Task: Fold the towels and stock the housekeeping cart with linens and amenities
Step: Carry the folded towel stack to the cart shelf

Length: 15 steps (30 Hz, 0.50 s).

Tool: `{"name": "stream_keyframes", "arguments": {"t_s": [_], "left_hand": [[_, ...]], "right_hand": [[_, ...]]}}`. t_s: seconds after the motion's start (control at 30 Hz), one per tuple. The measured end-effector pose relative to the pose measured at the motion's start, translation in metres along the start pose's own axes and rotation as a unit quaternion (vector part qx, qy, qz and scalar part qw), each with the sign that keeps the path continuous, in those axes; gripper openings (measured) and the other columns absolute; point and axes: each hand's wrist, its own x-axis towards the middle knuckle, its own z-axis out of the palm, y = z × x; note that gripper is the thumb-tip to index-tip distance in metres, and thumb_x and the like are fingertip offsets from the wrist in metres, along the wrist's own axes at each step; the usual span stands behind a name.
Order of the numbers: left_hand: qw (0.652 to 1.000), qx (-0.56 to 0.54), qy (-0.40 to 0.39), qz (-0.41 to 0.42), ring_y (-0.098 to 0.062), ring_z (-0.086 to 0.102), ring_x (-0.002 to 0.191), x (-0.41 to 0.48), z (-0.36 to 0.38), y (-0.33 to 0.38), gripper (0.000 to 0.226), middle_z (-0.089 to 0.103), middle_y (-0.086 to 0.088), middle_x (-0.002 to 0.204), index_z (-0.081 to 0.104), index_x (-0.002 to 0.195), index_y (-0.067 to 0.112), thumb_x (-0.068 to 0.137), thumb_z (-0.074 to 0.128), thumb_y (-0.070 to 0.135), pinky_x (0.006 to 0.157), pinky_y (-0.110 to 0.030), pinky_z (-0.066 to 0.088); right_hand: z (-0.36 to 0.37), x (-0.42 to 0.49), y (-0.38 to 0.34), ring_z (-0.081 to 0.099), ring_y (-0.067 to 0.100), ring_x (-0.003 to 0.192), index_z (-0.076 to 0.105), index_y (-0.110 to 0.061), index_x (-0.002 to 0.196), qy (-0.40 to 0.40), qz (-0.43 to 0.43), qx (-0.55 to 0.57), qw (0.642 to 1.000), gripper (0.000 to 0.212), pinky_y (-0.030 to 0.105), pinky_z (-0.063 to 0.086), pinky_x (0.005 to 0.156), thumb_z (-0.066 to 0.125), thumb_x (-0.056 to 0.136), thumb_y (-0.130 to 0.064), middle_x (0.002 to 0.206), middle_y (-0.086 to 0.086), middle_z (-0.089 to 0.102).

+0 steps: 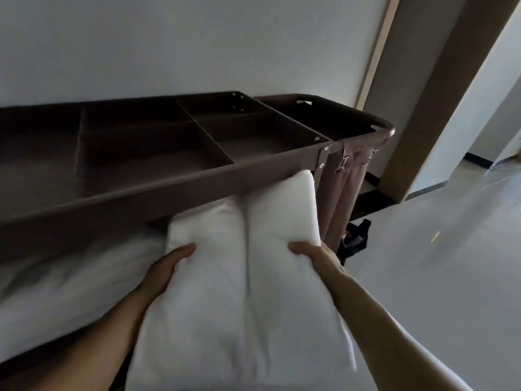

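Observation:
A thick white folded linen bundle, creased down its middle, fills the lower centre. Its far end pushes under the top tray of the brown housekeeping cart. My left hand grips the bundle's left side, thumb on top. On the bundle's right side my right hand grips the edge the same way. The fingers of both hands are hidden beneath the cloth. More white linen lies on the shelf to the left, blurred.
The cart's top tray is split into several open compartments. A brown fabric bag hangs by clips on the cart's right end. Behind the cart is a white wall. A tan door frame and pale floor lie right.

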Motion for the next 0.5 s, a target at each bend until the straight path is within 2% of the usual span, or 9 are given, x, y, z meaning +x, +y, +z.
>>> {"name": "stream_keyframes", "arguments": {"t_s": [0.13,0.2,0.27,0.33,0.4,0.47,0.5], "left_hand": [[0.997,-0.026,0.067,0.027,-0.013,0.073,0.078,-0.003,0.003,-0.009,0.048,0.077,-0.001,0.094,0.075,0.096,0.011,0.058,0.080,0.040,0.069,-0.030,0.049],[0.995,-0.050,0.087,0.030,-0.016,0.074,0.076,-0.002,0.002,-0.009,0.037,0.077,-0.003,0.092,0.075,0.095,0.010,0.069,0.079,0.035,0.068,-0.031,0.049],[0.992,-0.066,0.101,0.040,-0.020,0.074,0.080,0.002,0.005,-0.005,0.035,0.077,-0.006,0.094,0.076,0.097,0.008,0.073,0.078,0.032,0.071,-0.033,0.051],[0.990,-0.049,0.115,0.059,-0.023,0.072,0.094,0.014,0.011,0.002,0.043,0.076,-0.007,0.103,0.075,0.104,0.008,0.071,0.079,0.034,0.086,-0.038,0.053],[0.989,-0.039,0.126,0.071,-0.022,0.067,0.107,0.028,0.013,0.006,0.053,0.073,-0.005,0.112,0.073,0.110,0.010,0.066,0.079,0.039,0.102,-0.040,0.047],[0.989,-0.005,0.131,0.075,-0.018,0.062,0.113,0.040,0.010,0.006,0.053,0.070,0.000,0.118,0.073,0.112,0.017,0.067,0.078,0.043,0.109,-0.038,0.041],[0.988,0.021,0.134,0.078,-0.016,0.060,0.115,0.044,0.007,0.004,0.047,0.069,0.003,0.120,0.073,0.112,0.020,0.073,0.076,0.045,0.108,-0.035,0.040]], "right_hand": [[0.016,0.036,-0.008,0.075,0.023,0.081,0.074,-0.028,0.099,-0.060,-0.014,-0.018,0.998,0.053,0.039,0.062,0.072,0.085,0.047,-0.032,0.091,0.000,0.077],[0.023,0.055,-0.020,0.075,0.022,0.080,0.074,-0.028,0.099,-0.090,-0.022,-0.031,0.995,0.049,0.039,0.062,0.073,0.087,0.051,-0.030,0.091,-0.002,0.077],[0.030,0.075,-0.032,0.074,0.020,0.079,0.073,-0.027,0.099,-0.096,-0.033,-0.042,0.994,0.045,0.036,0.061,0.071,0.087,0.057,-0.028,0.092,-0.002,0.077],[0.034,0.098,-0.039,0.073,0.014,0.071,0.070,-0.024,0.102,-0.079,-0.043,-0.049,0.995,0.049,0.024,0.057,0.056,0.089,0.057,-0.031,0.090,-0.004,0.076],[0.038,0.122,-0.039,0.070,0.007,0.060,0.067,-0.019,0.102,-0.055,-0.053,-0.049,0.996,0.052,0.015,0.048,0.042,0.091,0.058,-0.034,0.077,-0.010,0.074],[0.039,0.141,-0.035,0.066,0.007,0.055,0.065,-0.015,0.098,-0.035,-0.063,-0.058,0.996,0.048,0.013,0.046,0.043,0.091,0.063,-0.037,0.068,-0.013,0.071],[0.040,0.146,-0.033,0.063,0.007,0.058,0.063,-0.016,0.096,-0.029,-0.067,-0.098,0.993,0.046,0.014,0.046,0.048,0.088,0.068,-0.042,0.073,-0.011,0.069]]}}
